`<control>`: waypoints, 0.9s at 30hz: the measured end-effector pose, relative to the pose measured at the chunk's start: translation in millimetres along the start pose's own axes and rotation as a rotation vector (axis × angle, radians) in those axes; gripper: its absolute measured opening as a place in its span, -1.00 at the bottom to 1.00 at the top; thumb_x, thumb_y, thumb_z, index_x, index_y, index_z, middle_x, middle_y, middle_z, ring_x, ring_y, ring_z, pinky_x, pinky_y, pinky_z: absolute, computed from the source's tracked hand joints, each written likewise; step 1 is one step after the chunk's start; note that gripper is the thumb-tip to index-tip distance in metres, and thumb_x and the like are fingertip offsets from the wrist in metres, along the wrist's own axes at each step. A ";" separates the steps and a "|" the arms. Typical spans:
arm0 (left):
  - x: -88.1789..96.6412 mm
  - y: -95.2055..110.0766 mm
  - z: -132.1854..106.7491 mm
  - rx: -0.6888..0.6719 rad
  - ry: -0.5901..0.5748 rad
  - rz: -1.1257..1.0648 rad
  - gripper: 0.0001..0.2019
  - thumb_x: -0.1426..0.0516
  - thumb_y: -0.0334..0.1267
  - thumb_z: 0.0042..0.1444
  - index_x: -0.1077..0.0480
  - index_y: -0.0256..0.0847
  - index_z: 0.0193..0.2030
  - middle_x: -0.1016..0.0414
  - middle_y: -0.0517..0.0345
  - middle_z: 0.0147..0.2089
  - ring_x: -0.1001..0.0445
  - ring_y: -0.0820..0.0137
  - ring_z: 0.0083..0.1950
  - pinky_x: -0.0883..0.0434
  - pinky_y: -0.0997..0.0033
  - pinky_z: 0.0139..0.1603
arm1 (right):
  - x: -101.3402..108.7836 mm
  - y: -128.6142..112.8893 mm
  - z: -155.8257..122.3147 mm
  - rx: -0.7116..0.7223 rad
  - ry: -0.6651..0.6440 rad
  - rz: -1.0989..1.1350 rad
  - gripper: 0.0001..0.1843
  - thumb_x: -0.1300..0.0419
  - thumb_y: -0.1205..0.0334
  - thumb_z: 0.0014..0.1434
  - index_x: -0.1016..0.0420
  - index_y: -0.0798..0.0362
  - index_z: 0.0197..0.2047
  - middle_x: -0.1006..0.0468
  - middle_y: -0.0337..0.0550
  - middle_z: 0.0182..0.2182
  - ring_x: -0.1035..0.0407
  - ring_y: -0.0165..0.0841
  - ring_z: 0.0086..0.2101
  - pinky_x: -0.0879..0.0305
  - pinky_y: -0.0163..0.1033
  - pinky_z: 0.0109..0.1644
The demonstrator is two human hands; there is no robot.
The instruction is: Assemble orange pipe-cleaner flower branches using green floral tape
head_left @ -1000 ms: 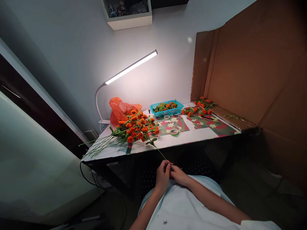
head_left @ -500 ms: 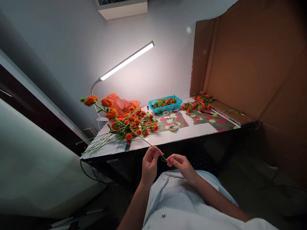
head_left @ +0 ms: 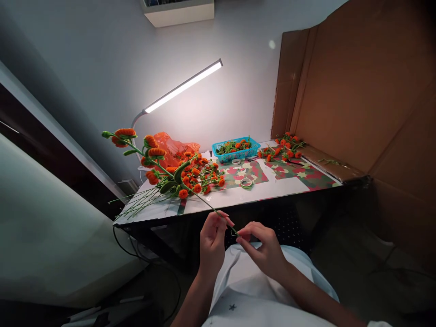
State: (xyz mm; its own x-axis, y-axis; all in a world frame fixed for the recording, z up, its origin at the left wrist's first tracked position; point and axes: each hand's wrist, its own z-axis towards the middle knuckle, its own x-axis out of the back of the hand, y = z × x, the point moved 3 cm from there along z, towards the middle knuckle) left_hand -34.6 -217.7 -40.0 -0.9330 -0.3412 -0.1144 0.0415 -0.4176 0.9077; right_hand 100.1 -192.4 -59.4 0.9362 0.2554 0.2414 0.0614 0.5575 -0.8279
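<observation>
My left hand [head_left: 211, 238] pinches the lower stem of an artificial flower branch [head_left: 150, 156] with several orange blooms and green leaves. The branch slants up and to the left over the table's near-left side. My right hand [head_left: 263, 243] pinches the very end of the same stem, close beside the left hand, just below the table's front edge [head_left: 272, 197]. Both hands sit above my lap in a white shirt.
A heap of orange flower stems [head_left: 194, 175] lies on the left of the table. A blue basket [head_left: 235, 151], two tape rolls [head_left: 245, 182], an orange bag [head_left: 173, 147] and more flowers [head_left: 284, 147] lie beyond. A lit desk lamp [head_left: 182, 86] overhangs; a cardboard wall [head_left: 357, 91] stands right.
The branch has been lifted off the pile and now stands up to the left. Both hands rose slightly and the right hand moved to the stem's tip.
</observation>
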 end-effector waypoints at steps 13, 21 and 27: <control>3.3 -16.6 -16.0 0.181 -0.198 -0.178 -0.81 -0.08 -0.12 0.15 -0.42 -0.17 -0.27 -0.29 0.20 -0.49 -0.26 0.46 -0.41 -0.25 0.49 -0.31 | -40.2 31.8 -27.0 -0.779 -0.459 1.168 -0.62 -0.43 0.05 -0.23 -0.50 0.19 -0.48 -0.40 -0.26 -0.65 -0.27 -0.51 -0.59 -0.17 -0.31 -0.35; 9.5 -23.2 -20.1 0.138 -0.292 -0.091 -0.80 -0.22 -0.18 0.00 -0.55 -0.14 -0.22 -0.40 0.10 -0.28 -0.38 0.35 -0.18 -0.29 0.34 -0.01 | -43.5 43.3 -28.4 -0.471 -0.209 0.692 -0.67 -0.32 0.02 -0.06 -0.49 0.15 -0.55 -0.47 -0.21 -0.60 -0.29 -0.43 -0.51 -0.17 -0.29 -0.33; 8.1 -36.6 -22.6 0.328 -0.054 -0.127 -0.67 -0.30 -0.25 -0.13 -0.52 -0.11 -0.14 -0.47 0.20 -0.48 -0.43 0.46 -0.45 -0.38 0.46 -0.37 | -47.5 56.9 -31.3 -0.433 -0.181 0.578 -0.70 -0.32 0.08 -0.07 -0.47 0.14 -0.60 -0.47 -0.20 -0.60 -0.28 -0.41 -0.50 -0.16 -0.30 -0.33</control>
State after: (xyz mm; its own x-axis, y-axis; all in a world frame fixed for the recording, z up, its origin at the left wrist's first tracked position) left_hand -35.6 -224.2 -83.3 -0.9412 -0.2550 -0.2215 -0.1852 -0.1586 0.9698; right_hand 70.0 -197.5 -133.8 0.7912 0.5607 -0.2442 -0.2574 -0.0569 -0.9646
